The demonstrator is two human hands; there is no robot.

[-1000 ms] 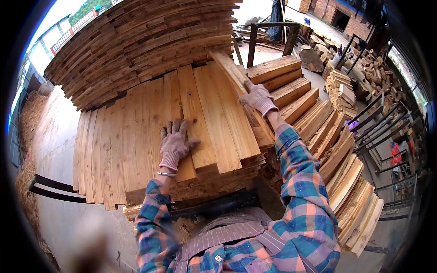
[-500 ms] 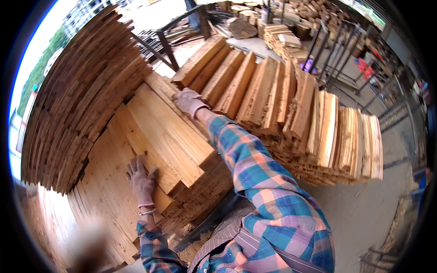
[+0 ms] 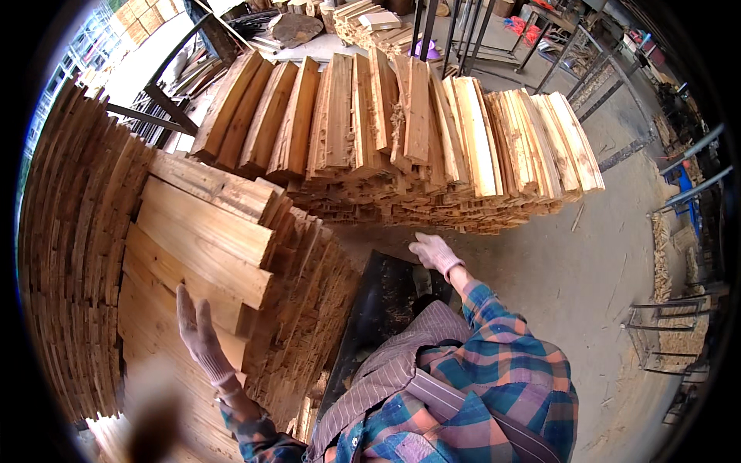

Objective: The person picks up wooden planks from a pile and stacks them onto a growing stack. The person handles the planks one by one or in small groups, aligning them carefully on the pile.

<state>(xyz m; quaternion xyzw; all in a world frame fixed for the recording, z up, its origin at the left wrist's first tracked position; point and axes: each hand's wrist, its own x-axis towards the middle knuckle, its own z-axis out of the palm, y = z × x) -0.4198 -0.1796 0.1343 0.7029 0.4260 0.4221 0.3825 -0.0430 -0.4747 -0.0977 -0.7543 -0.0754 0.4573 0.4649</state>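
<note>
My left hand [image 3: 204,336], in a pale knitted work glove, is raised beside a stack of wooden boards [image 3: 202,217] with its fingers stretched out and nothing in it. Smooth, light boards lie side by side on top of that stack. My right hand [image 3: 434,255], gloved as well, hangs in the air near a black flat surface [image 3: 380,297] in front of me, its fingers loosely apart and holding nothing. Beyond it runs a long stack of rough-cut wood pieces [image 3: 336,127], the upper ones leaning on edge in a row.
A tall stack of thin boards [image 3: 69,262] rises on the left. Behind the long stack stand a dark metal frame [image 3: 174,108], a cut log [image 3: 297,29] and upright metal bars [image 3: 463,35]. Grey concrete floor [image 3: 610,255] stretches to the right, with a small metal rack [image 3: 668,328].
My right hand has left the edge of the board stack and moved right, toward me. My left hand has lifted off the boards. The view has turned to the right.
</note>
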